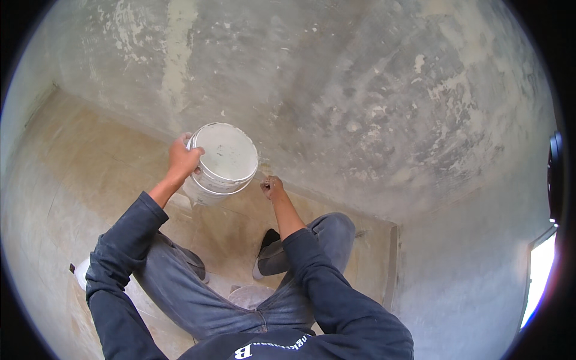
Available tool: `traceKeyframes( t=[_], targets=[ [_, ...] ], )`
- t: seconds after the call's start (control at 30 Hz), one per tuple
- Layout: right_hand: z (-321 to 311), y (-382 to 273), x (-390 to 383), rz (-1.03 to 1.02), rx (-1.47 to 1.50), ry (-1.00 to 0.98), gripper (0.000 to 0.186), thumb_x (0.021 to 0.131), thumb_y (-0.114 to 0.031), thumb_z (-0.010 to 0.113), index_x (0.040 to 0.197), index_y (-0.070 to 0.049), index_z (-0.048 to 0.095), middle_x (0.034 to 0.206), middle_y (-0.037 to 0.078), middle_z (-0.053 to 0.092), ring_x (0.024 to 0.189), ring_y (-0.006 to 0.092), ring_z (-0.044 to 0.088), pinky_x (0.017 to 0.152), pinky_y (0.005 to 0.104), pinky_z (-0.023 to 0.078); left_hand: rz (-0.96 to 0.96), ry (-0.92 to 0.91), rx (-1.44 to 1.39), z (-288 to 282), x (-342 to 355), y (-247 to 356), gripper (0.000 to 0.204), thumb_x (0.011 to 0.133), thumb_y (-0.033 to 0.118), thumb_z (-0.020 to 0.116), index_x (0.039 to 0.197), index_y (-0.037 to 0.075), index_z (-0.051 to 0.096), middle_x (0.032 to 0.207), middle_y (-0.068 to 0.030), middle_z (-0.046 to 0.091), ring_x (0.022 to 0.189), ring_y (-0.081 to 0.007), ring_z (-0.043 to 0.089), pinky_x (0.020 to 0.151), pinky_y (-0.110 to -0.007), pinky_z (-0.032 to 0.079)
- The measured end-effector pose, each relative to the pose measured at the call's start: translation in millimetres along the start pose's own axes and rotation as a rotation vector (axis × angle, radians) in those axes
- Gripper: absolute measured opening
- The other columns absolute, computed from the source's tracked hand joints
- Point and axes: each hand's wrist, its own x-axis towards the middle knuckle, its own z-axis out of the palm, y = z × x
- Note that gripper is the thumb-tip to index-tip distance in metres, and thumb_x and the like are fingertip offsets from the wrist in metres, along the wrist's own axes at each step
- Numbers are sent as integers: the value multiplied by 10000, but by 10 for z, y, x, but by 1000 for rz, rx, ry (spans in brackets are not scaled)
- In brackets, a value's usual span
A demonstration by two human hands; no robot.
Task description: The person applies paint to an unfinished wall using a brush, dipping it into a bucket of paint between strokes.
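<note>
The left hand (pixel 183 159) grips the upper left edge of a white bucket (pixel 211 182), over the tan floor (pixel 102 156). The right hand (pixel 273 188) curls near it; whether its fingers hold anything cannot be told.

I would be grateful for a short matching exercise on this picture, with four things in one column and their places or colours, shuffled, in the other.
Column one
1. Left hand
2. Right hand
3. Bucket
4. Trousers

Column two
A. Just to the right of the bucket in the picture
B. Greyish blue
C. Gripping the bucket at its left side
D. White

Right pairs: 1-C, 2-A, 3-D, 4-B
</note>
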Motion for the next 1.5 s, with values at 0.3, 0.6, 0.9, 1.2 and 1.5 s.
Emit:
traceKeyframes(
  t=[0.3,0.6,0.9,1.2,1.5],
  targets=[
    [627,-550,-1076,-505,-92,-116,237,901,-302,579,918,-68,612,610,-23,441,494,103,415,451,237,348,-50,-10,48,-20,-21,4,487,686,29,612,1143,-97,497,759,-157,604,473,-192,570,365,-296,453],
    [914,-872,-1774,-983,-2,-306,372,929,-392,550,967,-33,636,577,-60,334,463,70,345,427,243,337,-46,-39,60,-19,-1,-18,535,686,46,616,1188,-85,480,780,-164,609,480,-195,570,361,-298,449],
    [-14,-75,-168,-584,-191,-98,368,911,-384,573,878,-25,645,589,5,413,516,121,460,454,277,424,-29,-71,100,29,-9,9,552,682,32,612,1198,-99,464,753,-161,609,455,-175,547,350,-286,430],
    [-587,-15,288,-152,13,213,328,852,-199,625,1085,-13,489,918,149,519,653,266,511,520,377,490,-48,-40,112,-59,38,-42,545,677,35,616,1183,-106,471,743,-154,606,452,-174,547,356,-288,439],
    [346,-734,-1038,-742,-125,14,301,885,-276,590,754,-5,598,557,-12,400,443,125,399,412,304,397,-50,-76,149,151,14,46,553,677,43,622,1190,-100,472,762,-159,602,474,-185,558,363,-292,445]
  ],
)
